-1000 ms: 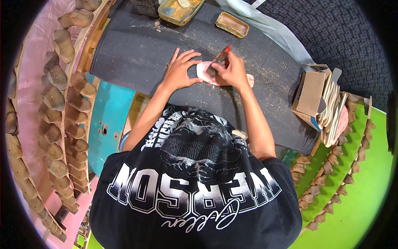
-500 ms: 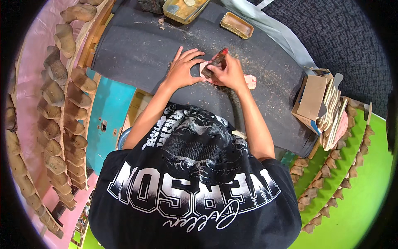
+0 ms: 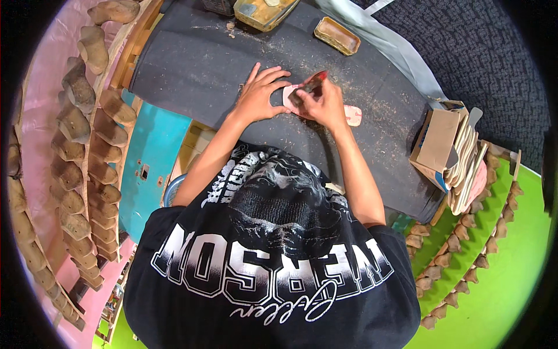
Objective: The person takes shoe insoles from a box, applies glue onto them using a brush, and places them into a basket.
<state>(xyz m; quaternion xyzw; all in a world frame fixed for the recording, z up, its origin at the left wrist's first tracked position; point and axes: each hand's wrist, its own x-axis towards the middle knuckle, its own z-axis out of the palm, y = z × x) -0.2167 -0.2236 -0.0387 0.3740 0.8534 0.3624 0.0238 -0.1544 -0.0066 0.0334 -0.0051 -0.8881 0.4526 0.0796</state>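
A flat pale pink insole point(image 3: 352, 114) lies on the dark cloth of the table, its middle covered by my right hand. My left hand point(image 3: 259, 98) rests at its left end, thumb and index finger at opposite edges and the other fingers spread out. With my right hand point(image 3: 326, 107) I grip a dark tool with a red end point(image 3: 315, 81), tilted over the left part of the insole. The tool's exact kind and its working edge cannot be made out.
Shavings dot the cloth-covered table point(image 3: 192, 75). At the far side stand a small tray point(image 3: 337, 36) and a larger yellowish container point(image 3: 261, 20). A cardboard box point(image 3: 433, 136) with stacked sole-shaped pieces point(image 3: 465, 166) is at right. Racks of wooden shoe lasts point(image 3: 72, 148) line the left.
The tool in my right hand has tilted lower to the right, and more of the insole's left end shows. My left hand keeps its place at the insole.
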